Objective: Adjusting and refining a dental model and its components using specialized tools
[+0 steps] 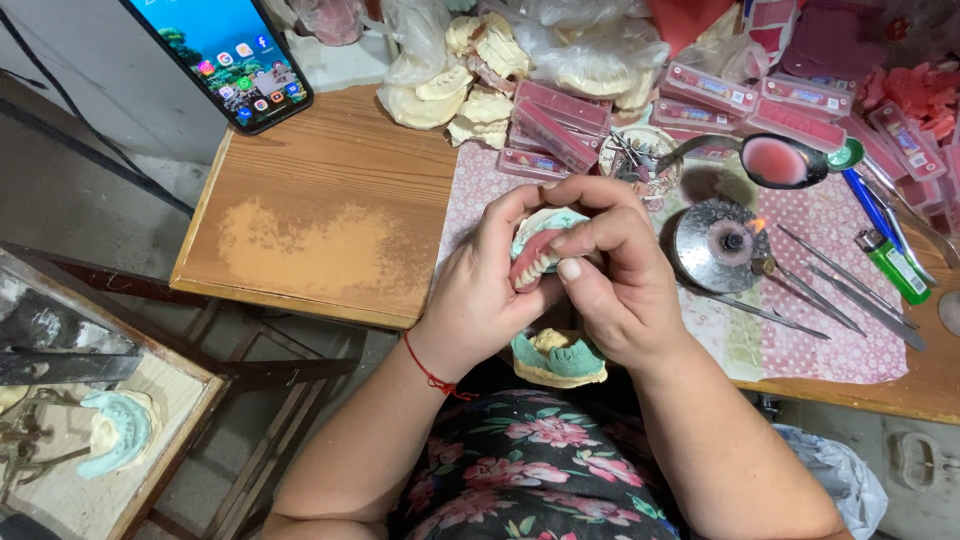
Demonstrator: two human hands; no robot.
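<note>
At the far left, on a lower framed shelf, a pale green dental cast [112, 428] lies on its own. Above it, at the top edge, a smartphone [222, 55] with a lit screen leans over the corner of the wooden desk [320, 230], whose bare top shows a worn, lighter patch.

Your left hand [485, 300], with a red string around the wrist, cups a denture model [540, 250] from below and behind: a green-based cast carrying pink wax and a row of white teeth. Its grip is closed around the model. Your right hand [620, 285] meets it from the other side, thumb and forefinger pinched narrowly on the tooth row, so both hands hold the same piece above the front edge of the desk, over your lap.

Just below your hands, a second green and cream cast [560, 360] rests at the desk's edge against your flowered clothing.

Behind the hands, cream plaster casts [460, 95] are heaped beside pink boxes of teeth [560, 125]. To the right, a round metal spirit burner [722, 245] shows a small flame, with a spoon of pink wax [775, 160] above it. Thin metal wax tools [820, 280] lie on the patterned cloth, and a green lighter [893, 265] lies near the right edge.
</note>
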